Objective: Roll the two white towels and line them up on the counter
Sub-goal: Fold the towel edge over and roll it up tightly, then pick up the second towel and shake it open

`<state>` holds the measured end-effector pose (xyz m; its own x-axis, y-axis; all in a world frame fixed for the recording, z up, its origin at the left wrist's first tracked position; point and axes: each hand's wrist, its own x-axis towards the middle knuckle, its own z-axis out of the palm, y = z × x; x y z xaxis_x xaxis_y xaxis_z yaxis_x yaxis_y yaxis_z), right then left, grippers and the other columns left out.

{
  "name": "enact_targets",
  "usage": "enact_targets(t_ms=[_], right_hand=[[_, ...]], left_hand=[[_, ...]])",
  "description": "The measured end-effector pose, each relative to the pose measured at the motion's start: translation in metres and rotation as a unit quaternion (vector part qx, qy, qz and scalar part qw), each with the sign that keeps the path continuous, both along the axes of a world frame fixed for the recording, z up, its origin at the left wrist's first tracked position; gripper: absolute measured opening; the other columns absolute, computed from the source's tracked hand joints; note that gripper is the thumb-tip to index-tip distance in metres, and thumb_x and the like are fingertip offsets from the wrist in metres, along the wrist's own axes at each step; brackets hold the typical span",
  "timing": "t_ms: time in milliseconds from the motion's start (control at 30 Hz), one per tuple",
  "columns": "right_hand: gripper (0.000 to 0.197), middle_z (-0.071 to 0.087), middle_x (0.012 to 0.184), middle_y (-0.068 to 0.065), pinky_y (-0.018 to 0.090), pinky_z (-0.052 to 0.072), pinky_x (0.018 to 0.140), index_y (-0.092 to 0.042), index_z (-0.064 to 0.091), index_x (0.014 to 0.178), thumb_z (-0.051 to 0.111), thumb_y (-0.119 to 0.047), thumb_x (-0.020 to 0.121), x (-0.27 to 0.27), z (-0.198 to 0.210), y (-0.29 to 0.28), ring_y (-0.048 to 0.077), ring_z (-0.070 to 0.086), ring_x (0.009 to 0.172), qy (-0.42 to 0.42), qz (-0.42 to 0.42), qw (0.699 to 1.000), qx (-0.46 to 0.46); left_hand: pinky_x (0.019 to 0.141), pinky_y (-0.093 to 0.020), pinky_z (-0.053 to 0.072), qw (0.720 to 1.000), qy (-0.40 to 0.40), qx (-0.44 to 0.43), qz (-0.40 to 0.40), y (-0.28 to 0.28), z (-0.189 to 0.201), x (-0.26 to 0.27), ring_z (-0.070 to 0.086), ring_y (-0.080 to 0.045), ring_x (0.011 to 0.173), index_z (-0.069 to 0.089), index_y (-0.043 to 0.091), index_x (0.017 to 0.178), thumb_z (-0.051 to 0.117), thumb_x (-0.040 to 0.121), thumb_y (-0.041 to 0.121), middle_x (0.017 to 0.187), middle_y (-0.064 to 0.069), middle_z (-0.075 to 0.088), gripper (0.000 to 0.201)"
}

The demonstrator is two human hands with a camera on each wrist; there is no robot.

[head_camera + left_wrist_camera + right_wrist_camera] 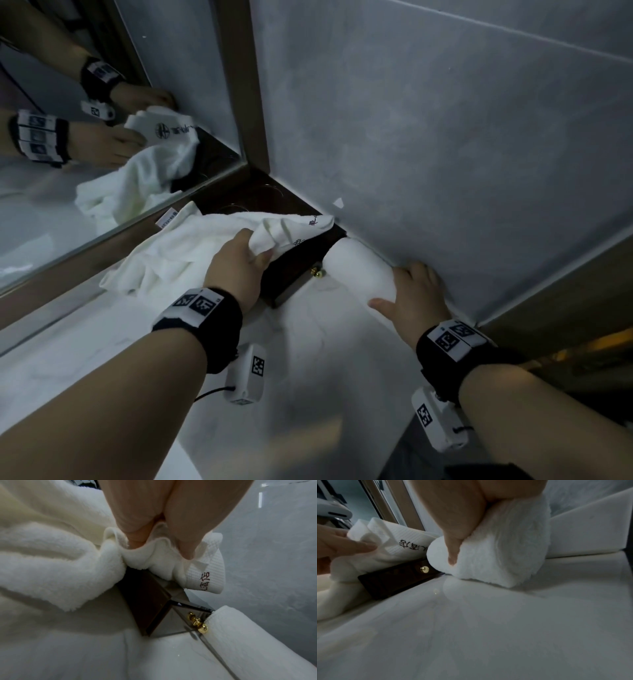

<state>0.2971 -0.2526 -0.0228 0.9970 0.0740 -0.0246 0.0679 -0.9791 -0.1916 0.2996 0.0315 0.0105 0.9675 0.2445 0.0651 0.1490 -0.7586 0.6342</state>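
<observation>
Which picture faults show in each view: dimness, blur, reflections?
Head view: dim; the mirror doubles the loose towel. Left wrist view: that towel blurs up close, the brass knob glints. Right wrist view: the left hand smears at the edge; the counter faintly reflects the rolled towel.

Light dim and cool grey throughout; a warm glow sits low to the right of the right hand (418, 298); soft shadow lies on the counter (85, 649) beneath the loose towel (51, 561) pinched by the left hand (154, 507); glint on the brass knob (202, 628). Head view bows lines at its edges and smears below the wrists; wrist views blur the palms nearest the lens; rolled towel (496, 547) fuzzy under the right hand.
</observation>
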Motion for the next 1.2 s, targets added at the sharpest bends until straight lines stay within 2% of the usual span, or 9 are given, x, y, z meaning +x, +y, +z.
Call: enact_targets(t_ms=[167, 300, 533, 667, 800, 933, 1033, 1100, 1200], right_hand=[[0.056, 0.047, 0.117, 0.01, 0.034, 0.031, 0.097, -0.009, 0.052, 0.108, 0.066, -0.054, 0.079, 0.008, -0.002, 0.0, 0.027, 0.039, 0.113, -0.017, 0.025, 0.999, -0.033], [0.062, 0.052, 0.116, 0.013, 0.036, 0.036, 0.095, -0.006, 0.05, 0.12, 0.061, -0.054, 0.083, 0.007, -0.007, 0.002, 0.03, 0.046, 0.108, -0.053, 0.055, 0.994, -0.081], [0.076, 0.049, 0.128, 0.013, 0.037, 0.04, 0.095, -0.005, 0.027, 0.141, 0.047, -0.057, 0.09, 0.007, -0.004, 0.011, 0.029, 0.048, 0.113, -0.056, 0.065, 0.988, -0.129], [0.086, 0.037, 0.144, 0.012, 0.038, 0.034, 0.104, -0.009, 0.01, 0.15, 0.051, -0.055, 0.089, 0.005, 0.004, 0.012, 0.029, 0.04, 0.128, -0.014, 0.052, 0.995, -0.087], [0.078, 0.037, 0.144, 0.011, 0.037, 0.032, 0.105, -0.012, 0.024, 0.148, 0.061, -0.042, 0.086, -0.011, 0.023, 0.021, 0.029, 0.039, 0.128, -0.041, 0.018, 0.994, 0.096], [0.061, 0.051, 0.127, 0.001, 0.026, 0.042, 0.087, -0.023, 0.048, 0.133, 0.072, -0.036, 0.08, -0.031, 0.052, 0.034, 0.017, 0.055, 0.104, 0.012, -0.016, 0.903, 0.429], [0.029, 0.06, 0.101, -0.004, 0.02, 0.043, 0.072, -0.024, 0.058, 0.1, 0.075, -0.032, 0.078, -0.051, 0.079, 0.037, 0.012, 0.056, 0.082, -0.04, -0.011, 0.861, 0.508], [0.015, 0.062, 0.083, -0.007, 0.026, 0.048, 0.071, -0.022, 0.061, 0.085, 0.074, -0.025, 0.08, -0.065, 0.099, 0.04, 0.011, 0.057, 0.075, -0.023, 0.013, 0.822, 0.568], [0.01, 0.063, 0.07, -0.008, 0.026, 0.052, 0.064, -0.016, 0.061, 0.086, 0.069, -0.011, 0.086, -0.085, 0.127, 0.049, 0.011, 0.059, 0.066, 0.054, 0.081, 0.753, 0.65]], left_hand=[[0.075, -0.031, 0.032, 1.0, 0.007, -0.013, 0.007, 0.001, 0.002, -0.002, 0.046, -0.019, 0.082, 0.051, 0.015, 0.11, 0.054, 0.097, 0.036, 0.091, 0.001, 0.055, 0.024], [0.074, -0.032, 0.033, 1.0, 0.001, -0.025, 0.003, -0.001, 0.006, -0.007, 0.05, -0.02, 0.082, 0.05, 0.019, 0.102, 0.054, 0.097, 0.037, 0.086, 0.004, 0.055, 0.019], [0.072, -0.028, 0.034, 0.998, -0.043, -0.048, 0.004, -0.003, 0.022, -0.031, 0.052, -0.016, 0.081, 0.05, 0.025, 0.097, 0.057, 0.096, 0.037, 0.079, 0.015, 0.053, 0.014], [0.071, -0.023, 0.036, 0.995, -0.083, -0.052, -0.005, -0.002, 0.037, -0.049, 0.056, -0.009, 0.083, 0.055, 0.025, 0.102, 0.056, 0.096, 0.037, 0.086, 0.013, 0.059, 0.014], [0.065, -0.011, 0.036, 0.991, -0.121, -0.06, -0.012, -0.003, 0.056, -0.07, 0.054, 0.012, 0.079, 0.052, 0.032, 0.096, 0.057, 0.095, 0.037, 0.085, 0.014, 0.06, 0.006], [0.066, -0.014, 0.039, 0.982, -0.134, -0.124, -0.055, -0.005, 0.078, -0.094, 0.058, 0.004, 0.079, 0.057, 0.032, 0.093, 0.061, 0.093, 0.031, 0.085, 0.017, 0.064, 0.005], [0.062, -0.015, 0.037, 0.979, -0.141, -0.133, -0.066, -0.011, 0.091, -0.109, 0.056, 0.006, 0.074, 0.056, 0.032, 0.088, 0.063, 0.092, 0.029, 0.08, 0.025, 0.061, 0.008], [0.062, -0.012, 0.038, 0.976, -0.15, -0.14, -0.076, -0.02, 0.099, -0.117, 0.055, 0.004, 0.074, 0.057, 0.031, 0.088, 0.065, 0.092, 0.03, 0.079, 0.021, 0.06, 0.008], [0.068, -0.017, 0.042, 0.972, -0.148, -0.154, -0.094, -0.039, 0.11, -0.126, 0.057, -0.001, 0.079, 0.061, 0.024, 0.096, 0.066, 0.091, 0.029, 0.083, 0.013, 0.063, 0.009]])
